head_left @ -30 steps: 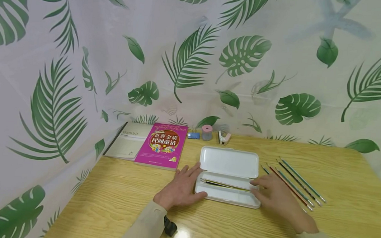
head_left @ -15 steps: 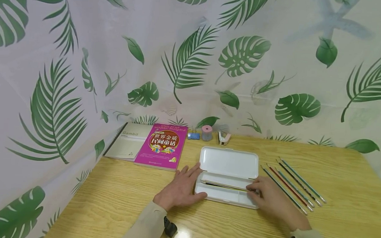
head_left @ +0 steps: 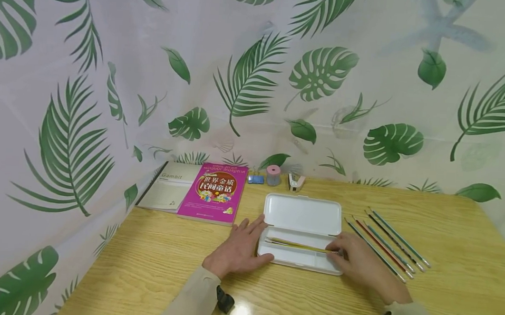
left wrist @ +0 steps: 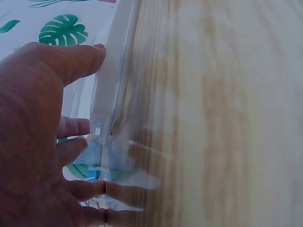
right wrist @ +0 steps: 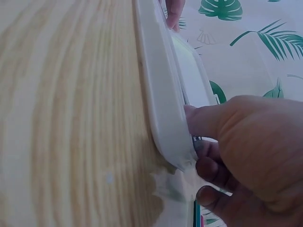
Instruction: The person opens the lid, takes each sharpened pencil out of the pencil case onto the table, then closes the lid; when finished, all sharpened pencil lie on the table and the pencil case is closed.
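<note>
A white pencil case [head_left: 303,215] lies on the table with its lid tipped back. A few yellow-and-black pencils [head_left: 295,245] lie lengthwise inside it, their points to the left. My left hand [head_left: 241,247] rests against the case's left end, thumb at the front edge and fingers spread behind; the left wrist view shows the thumb on the white side wall [left wrist: 111,71]. At the right end, my right hand [head_left: 356,260] pinches the pencils' rear ends between thumb and fingers. In the right wrist view a silver pencil end [right wrist: 196,138] shows beside the thumb [right wrist: 201,118].
Several pencils [head_left: 387,245] lie side by side right of the case. Behind stand a pink-lidded container [head_left: 273,175], a blue binder clip [head_left: 256,179] and a small pink-and-white stapler-like item [head_left: 295,182]. A magenta book [head_left: 213,193] overlaps a notebook [head_left: 163,188] at the back left.
My right hand has moved slightly left and closed on the pencil ends, baring a dark green pencil on the table. The pencils in the case have shifted slightly. My left hand stays put.
</note>
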Demonstrator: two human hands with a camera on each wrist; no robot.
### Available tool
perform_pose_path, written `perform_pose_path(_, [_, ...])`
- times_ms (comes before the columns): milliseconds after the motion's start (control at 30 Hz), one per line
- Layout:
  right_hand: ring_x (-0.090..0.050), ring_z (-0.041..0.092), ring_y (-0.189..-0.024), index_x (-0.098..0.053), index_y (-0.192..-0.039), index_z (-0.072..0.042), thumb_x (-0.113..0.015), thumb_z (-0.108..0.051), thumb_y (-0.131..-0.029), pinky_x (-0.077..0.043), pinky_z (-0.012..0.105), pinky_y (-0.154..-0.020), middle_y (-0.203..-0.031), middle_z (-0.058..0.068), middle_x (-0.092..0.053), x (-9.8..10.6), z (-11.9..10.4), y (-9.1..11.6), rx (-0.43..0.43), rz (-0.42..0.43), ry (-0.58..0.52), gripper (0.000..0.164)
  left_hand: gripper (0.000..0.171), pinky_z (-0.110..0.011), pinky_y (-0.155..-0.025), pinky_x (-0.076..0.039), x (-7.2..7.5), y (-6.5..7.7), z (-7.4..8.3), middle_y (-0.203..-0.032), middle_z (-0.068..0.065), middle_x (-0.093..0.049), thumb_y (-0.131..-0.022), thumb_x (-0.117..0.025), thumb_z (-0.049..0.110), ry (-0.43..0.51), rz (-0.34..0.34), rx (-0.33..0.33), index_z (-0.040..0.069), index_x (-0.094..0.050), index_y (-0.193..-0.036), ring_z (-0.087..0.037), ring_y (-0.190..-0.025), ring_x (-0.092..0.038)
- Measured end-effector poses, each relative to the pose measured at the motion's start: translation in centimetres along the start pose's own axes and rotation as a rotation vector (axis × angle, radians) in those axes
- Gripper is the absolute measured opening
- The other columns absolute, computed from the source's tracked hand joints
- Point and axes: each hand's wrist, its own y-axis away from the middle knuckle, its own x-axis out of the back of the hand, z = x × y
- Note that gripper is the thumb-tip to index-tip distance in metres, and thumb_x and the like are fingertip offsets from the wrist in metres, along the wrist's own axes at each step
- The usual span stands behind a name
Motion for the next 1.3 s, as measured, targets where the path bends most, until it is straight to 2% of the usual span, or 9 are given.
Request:
perform_pose_path(133, [-0.050,0.005,-0.071,-0.079,-0.093,-0.011,-0.076,-0.006,-0.086,-0.044,0.024,-0.057,-0.086,-0.008,-0.058,-0.2,-0.2,0.3,0.012,0.061,0.015,0.009,0.081,-0.064,-0.116,-0.019,0.0,0.0,0.0,-0.166,-0.001,-0.015,-0.091,-0.058,0.060,0.001,-0.001,-0.005,0.018,-0.031,-0.155,-0.044,-0.146,-0.023])
perform_pose_path(367, [-0.048,0.006,-0.071,-0.080,-0.085,-0.010,-0.085,-0.003,-0.074,-0.044,0.023,-0.057,-0.085,-0.008,-0.055,-0.4,-0.3,0.7,0.155,0.210,0.108,0.014,0.081,-0.064,-0.115,-0.021,-0.1,-0.1,0.0,-0.166,-0.002,-0.017,-0.091,-0.058,0.060,-0.007,0.003,-0.011,0.019,-0.031,-0.155,-0.044,-0.145,-0.025])
perform_pose_path(500, [-0.049,0.006,-0.074,-0.080,-0.082,-0.009,-0.087,0.001,-0.067,-0.045,0.023,-0.059,-0.083,-0.008,-0.055,-0.2,-0.1,1.1,0.237,0.275,0.099,0.019,0.082,-0.063,-0.116,-0.020,0.0,-0.1,0.0,-0.166,-0.001,-0.016,-0.091,-0.057,0.061,-0.011,-0.003,-0.008,0.018,-0.030,-0.156,-0.043,-0.146,-0.024])
perform_pose_path(600, [-0.048,0.004,-0.072,-0.080,-0.081,-0.008,-0.087,0.004,-0.066,-0.042,0.020,-0.057,-0.082,-0.008,-0.056,0.2,0.1,1.6,0.255,0.295,0.055,0.020,0.081,-0.063,-0.116,-0.020,0.0,-0.1,0.1,-0.166,-0.001,-0.015,-0.092,-0.056,0.061,-0.015,-0.006,-0.011,0.018,-0.030,-0.156,-0.043,-0.146,-0.024])
perform_pose_path(867, [-0.046,0.001,-0.065,-0.080,-0.089,-0.009,-0.083,0.005,-0.073,-0.040,0.018,-0.053,-0.083,-0.010,-0.060,1.6,0.4,3.5,0.149,0.305,-0.041,0.021,0.081,-0.064,-0.116,-0.018,0.2,0.0,0.2,-0.166,-0.003,-0.015,-0.092,-0.056,0.060,-0.014,-0.002,-0.017,0.017,-0.029,-0.156,-0.044,-0.146,-0.023])
perform_pose_path(1100, [-0.043,0.002,-0.061,-0.079,-0.086,-0.005,-0.083,0.007,-0.072,-0.034,0.014,-0.050,-0.081,-0.006,-0.065,2.7,1.2,5.0,0.024,0.448,-0.015,0.019,0.082,-0.064,-0.116,-0.018,0.2,0.0,0.1,-0.166,-0.004,-0.015,-0.093,-0.056,0.060,-0.022,-0.005,-0.020,0.017,-0.029,-0.156,-0.045,-0.146,-0.022])
perform_pose_path(1300, [-0.043,0.001,-0.057,-0.079,-0.086,-0.004,-0.082,0.007,-0.074,-0.035,0.014,-0.046,-0.080,-0.003,-0.066,3.5,1.8,6.2,-0.065,0.501,-0.015,0.016,0.081,-0.063,-0.117,-0.018,0.2,0.1,0.1,-0.166,-0.003,-0.015,-0.093,-0.056,0.060,-0.018,-0.011,-0.017,0.018,-0.028,-0.157,-0.044,-0.146,-0.022])
